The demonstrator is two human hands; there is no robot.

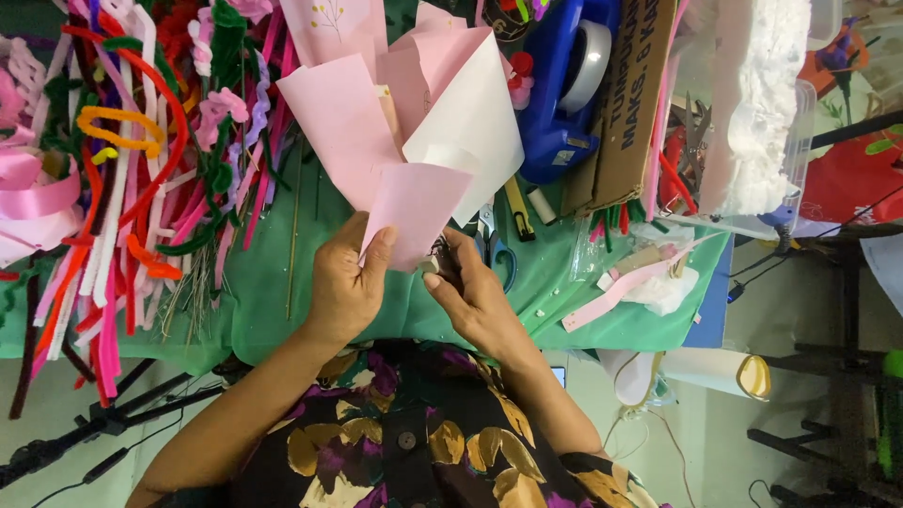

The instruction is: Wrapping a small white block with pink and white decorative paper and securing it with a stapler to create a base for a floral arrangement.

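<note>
Floral-print sleeves lead up to 2 hands at the table's near edge. Left hand (pixel 346 282) pinches the lower point of a pink paper bouquet wrap (pixel 404 141), fingers closed on it; right hand (pixel 470 292) curls shut around its gathered base. It looks light, crease-prone and easily crushed, best held at that base. Pale pink sheets fan upward over the green tablecloth (pixel 282 301), beside the pipe cleaners (pixel 141 141).

Both hands (pixel 348 282) (pixel 470 292) close together, gripping.
</note>
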